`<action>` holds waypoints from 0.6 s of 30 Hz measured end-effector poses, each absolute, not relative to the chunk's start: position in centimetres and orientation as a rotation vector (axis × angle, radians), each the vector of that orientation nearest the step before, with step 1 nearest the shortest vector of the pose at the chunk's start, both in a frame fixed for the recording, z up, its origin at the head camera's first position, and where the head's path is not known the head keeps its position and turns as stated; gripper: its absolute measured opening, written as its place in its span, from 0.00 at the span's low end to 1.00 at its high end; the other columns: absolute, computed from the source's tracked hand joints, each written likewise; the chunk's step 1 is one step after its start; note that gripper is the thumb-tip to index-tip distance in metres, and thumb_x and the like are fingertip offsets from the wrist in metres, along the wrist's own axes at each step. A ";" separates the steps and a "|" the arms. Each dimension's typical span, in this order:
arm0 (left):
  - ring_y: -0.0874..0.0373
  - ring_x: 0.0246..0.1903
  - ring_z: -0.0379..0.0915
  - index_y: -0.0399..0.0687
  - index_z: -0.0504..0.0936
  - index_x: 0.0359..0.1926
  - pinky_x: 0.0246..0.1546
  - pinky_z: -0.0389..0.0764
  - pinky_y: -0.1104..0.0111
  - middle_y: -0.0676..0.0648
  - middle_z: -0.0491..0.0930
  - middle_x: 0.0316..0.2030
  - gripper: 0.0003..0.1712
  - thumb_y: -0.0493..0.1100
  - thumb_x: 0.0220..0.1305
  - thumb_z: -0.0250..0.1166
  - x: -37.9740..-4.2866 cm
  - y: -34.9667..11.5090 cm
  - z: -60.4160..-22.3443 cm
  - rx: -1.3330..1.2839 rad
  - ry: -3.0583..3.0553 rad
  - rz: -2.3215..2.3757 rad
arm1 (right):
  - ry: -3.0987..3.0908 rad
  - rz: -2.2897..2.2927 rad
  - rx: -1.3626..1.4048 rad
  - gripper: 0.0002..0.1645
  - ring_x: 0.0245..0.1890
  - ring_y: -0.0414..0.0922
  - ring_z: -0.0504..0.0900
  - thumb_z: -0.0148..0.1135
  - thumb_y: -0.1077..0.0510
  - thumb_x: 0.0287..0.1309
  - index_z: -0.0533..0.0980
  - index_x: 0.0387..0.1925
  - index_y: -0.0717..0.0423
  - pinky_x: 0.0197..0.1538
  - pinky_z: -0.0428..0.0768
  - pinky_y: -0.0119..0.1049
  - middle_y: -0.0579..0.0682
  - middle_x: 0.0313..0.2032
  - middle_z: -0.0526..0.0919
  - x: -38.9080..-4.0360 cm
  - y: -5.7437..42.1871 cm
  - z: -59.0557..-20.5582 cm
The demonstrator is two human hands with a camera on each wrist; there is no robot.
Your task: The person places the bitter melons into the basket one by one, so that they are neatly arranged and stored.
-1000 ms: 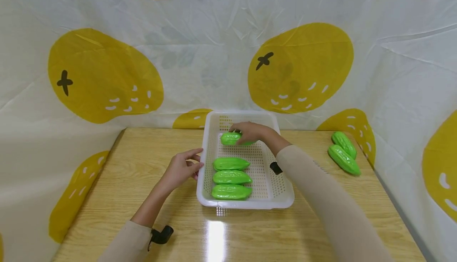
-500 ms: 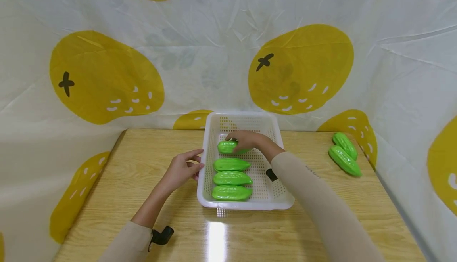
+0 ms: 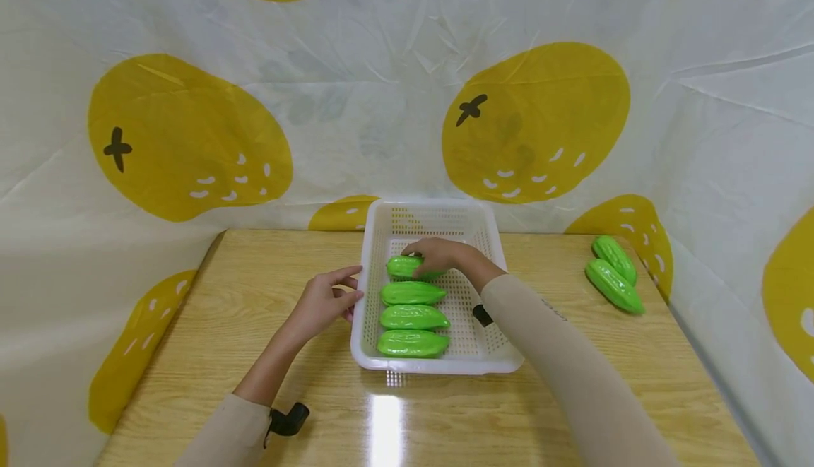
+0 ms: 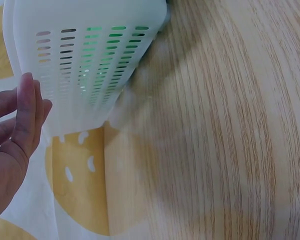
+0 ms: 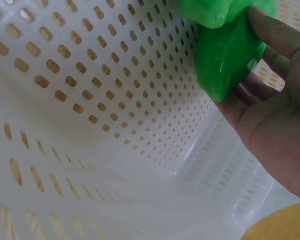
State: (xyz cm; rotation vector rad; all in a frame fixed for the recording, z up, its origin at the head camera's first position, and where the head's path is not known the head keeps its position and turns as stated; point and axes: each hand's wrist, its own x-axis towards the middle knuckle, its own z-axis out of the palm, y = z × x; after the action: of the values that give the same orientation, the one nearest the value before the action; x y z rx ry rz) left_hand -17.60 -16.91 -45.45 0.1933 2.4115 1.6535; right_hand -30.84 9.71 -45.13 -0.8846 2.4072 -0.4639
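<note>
Inside a white perforated plastic basket (image 3: 467, 364), my right hand (image 3: 445, 253) grips a glossy green bitter melon (image 3: 402, 266) with thumb and fingers. The right wrist view shows this bitter melon (image 5: 225, 62) between thumb and fingers, its far part overlapped by a lighter green one. Three more bitter melons (image 3: 413, 316) lie side by side in front of it, pointed ends to the right. My left hand (image 3: 324, 302) touches the basket's left side with its fingertips. In the left wrist view those fingers (image 4: 26, 117) are nearly straight against the outer wall.
Two other bitter melons (image 3: 613, 276) lie together at the table's back right. The basket stands on a wooden table (image 3: 286, 255), its far end near a white cloth (image 3: 369, 114) printed with yellow fruit shapes. The cloth also rises along both sides.
My right hand has brought the bitter melon nearer, from the back of the basket to just behind the row of three. My left hand has stayed at the basket's side.
</note>
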 end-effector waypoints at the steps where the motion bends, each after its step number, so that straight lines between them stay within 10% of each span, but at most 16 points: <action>1: 0.56 0.29 0.84 0.39 0.72 0.72 0.32 0.91 0.47 0.34 0.81 0.50 0.32 0.31 0.69 0.66 -17.6 -16.9 -45.5 0.195 2.414 1.650 | 2.407 -0.466 -0.882 0.32 0.65 0.52 0.76 0.67 0.54 0.68 0.72 0.71 0.53 0.71 0.75 0.48 0.55 0.65 0.78 -30.8 9.7 -45.3; 18: 0.56 0.28 0.83 0.38 0.73 0.72 0.32 0.91 0.48 0.34 0.81 0.50 0.32 0.30 0.68 0.66 -17.6 -17.0 -45.4 0.197 2.407 1.661 | 2.360 -0.529 -0.878 0.33 0.68 0.55 0.75 0.66 0.51 0.69 0.71 0.72 0.50 0.72 0.75 0.49 0.57 0.67 0.77 -30.9 10.0 -46.0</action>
State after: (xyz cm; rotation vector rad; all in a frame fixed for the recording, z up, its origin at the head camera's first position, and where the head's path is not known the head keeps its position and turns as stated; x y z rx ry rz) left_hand -17.65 -16.95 -45.44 0.1966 2.4071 1.6612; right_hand -30.93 9.95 -46.01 -0.8785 2.3595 -0.5286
